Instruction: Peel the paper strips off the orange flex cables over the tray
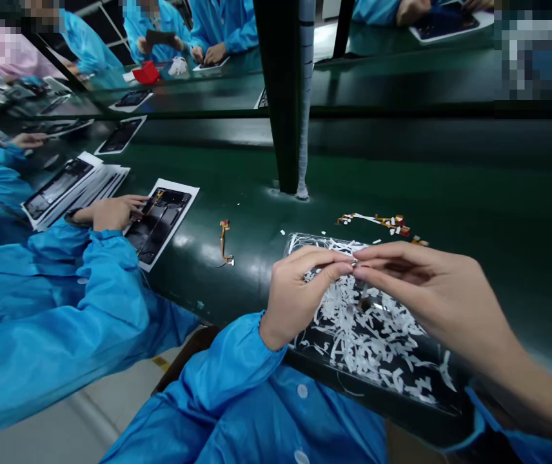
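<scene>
Pinching a tiny part between both hands above a tray of white scraps
Left hand and right hand meet fingertip to fingertip, each grip grasping the small part; the tray lies on the green table

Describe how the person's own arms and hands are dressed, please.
Both hands, the left hand and the right hand, are bare, without gloves. The left sleeve is bright blue with a gathered elastic cuff; the blue coat has round snap buttons.

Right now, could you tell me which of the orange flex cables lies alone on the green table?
The orange flex cable left of the tray; the others cluster behind it.
</scene>
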Tool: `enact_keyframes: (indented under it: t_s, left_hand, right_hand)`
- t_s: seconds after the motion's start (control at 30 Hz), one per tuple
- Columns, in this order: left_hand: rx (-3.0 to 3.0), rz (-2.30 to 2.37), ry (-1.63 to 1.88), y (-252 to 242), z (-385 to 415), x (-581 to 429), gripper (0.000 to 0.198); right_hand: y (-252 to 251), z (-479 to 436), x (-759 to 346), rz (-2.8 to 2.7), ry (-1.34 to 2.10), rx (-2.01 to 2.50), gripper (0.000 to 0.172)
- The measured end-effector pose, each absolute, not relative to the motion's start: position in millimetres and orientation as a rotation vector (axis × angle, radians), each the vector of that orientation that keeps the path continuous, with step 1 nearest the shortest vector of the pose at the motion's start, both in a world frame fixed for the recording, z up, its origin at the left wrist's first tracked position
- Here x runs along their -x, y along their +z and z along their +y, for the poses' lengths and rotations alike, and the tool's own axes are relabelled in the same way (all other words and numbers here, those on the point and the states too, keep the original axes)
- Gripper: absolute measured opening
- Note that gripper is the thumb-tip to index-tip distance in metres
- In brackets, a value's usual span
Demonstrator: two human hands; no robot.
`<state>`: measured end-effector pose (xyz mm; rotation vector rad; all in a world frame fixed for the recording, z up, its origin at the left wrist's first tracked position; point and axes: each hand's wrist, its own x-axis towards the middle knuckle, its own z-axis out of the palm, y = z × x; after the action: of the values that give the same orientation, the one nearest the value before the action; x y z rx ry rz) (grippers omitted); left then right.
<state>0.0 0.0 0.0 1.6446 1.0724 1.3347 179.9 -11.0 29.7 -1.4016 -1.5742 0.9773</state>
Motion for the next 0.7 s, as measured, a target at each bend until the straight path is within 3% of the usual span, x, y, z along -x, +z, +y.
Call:
enact_keyframes:
  t_s: [0.3,0.7]
  left_hand:
    - [-1.841,1.144,1.512,9,-14,9,0.008]
    - [-1.901,1.137,1.383,7,-22,9,0.011]
  right_hand:
    - [31,-25,-173,-1.689,0.822,1.330,0.011]
    - [28,-50,-155,-1.631,0.679,1.383,0.016]
